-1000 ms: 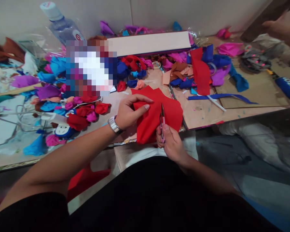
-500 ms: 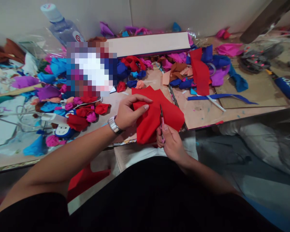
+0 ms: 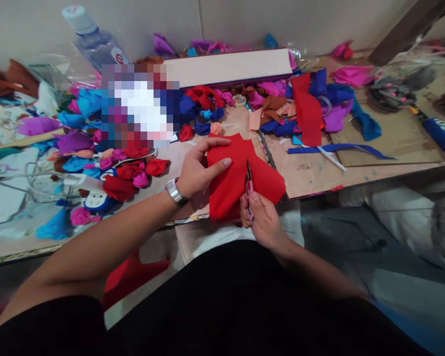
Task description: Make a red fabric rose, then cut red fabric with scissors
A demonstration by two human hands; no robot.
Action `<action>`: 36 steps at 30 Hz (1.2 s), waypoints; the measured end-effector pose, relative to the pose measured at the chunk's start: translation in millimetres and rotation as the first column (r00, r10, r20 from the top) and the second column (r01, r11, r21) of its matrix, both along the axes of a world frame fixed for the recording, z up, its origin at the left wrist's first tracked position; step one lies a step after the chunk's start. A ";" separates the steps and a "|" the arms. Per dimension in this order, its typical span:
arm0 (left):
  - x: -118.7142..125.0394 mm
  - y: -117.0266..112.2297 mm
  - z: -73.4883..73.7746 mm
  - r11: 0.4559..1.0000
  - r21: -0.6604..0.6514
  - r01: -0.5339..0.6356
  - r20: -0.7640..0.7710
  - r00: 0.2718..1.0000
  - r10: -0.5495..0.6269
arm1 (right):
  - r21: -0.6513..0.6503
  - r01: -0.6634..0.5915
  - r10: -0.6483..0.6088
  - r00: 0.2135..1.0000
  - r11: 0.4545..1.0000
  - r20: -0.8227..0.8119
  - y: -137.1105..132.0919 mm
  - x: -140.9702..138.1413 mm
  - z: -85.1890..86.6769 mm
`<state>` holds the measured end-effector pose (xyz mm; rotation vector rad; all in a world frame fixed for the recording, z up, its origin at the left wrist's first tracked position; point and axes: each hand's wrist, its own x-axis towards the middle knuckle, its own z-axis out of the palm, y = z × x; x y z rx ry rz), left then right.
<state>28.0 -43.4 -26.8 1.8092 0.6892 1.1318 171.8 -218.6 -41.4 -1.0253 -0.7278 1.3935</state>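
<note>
My right hand [image 3: 263,215] is closed around the handles of small pink-handled scissors [image 3: 249,183]. Their dark blades point away from me and lie over a red sheet [image 3: 230,185], which looks like crepe paper or thin cloth. The sheet is layered and hangs partly past the table's front edge. My left hand [image 3: 200,168], with a metal watch on the wrist, holds its left side. Thumb and index finger show on top, a little apart; the other fingers are mostly hidden.
Crumpled colourful pieces [image 3: 74,141] crowd the table's left and back. A bottle [image 3: 100,47] and a long pale box [image 3: 230,66] stand behind. At right lie a red strip [image 3: 307,111], a blue strip [image 3: 337,148] and a brown board [image 3: 393,143].
The red sheet has shifted slightly to the right. The scissors have moved very little, and my left hand stays at the sheet's left side.
</note>
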 end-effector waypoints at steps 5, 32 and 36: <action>0.7 -1.2 2.1 1.000 0.019 -0.011 0.020 1.000 0.010 | -0.017 -0.011 0.010 0.999 1.000 -0.044 -1.4 0.3 2.9; -1.5 -4.0 4.8 0.997 -0.075 0.004 -0.013 1.000 -0.005 | -0.019 -0.038 0.038 0.999 0.999 -0.002 -2.8 -0.5 -0.1; -1.8 -4.2 4.1 0.997 -0.080 0.005 -0.015 1.000 -0.006 | -0.024 -0.044 0.044 0.999 0.999 -0.011 -2.2 -0.3 1.4</action>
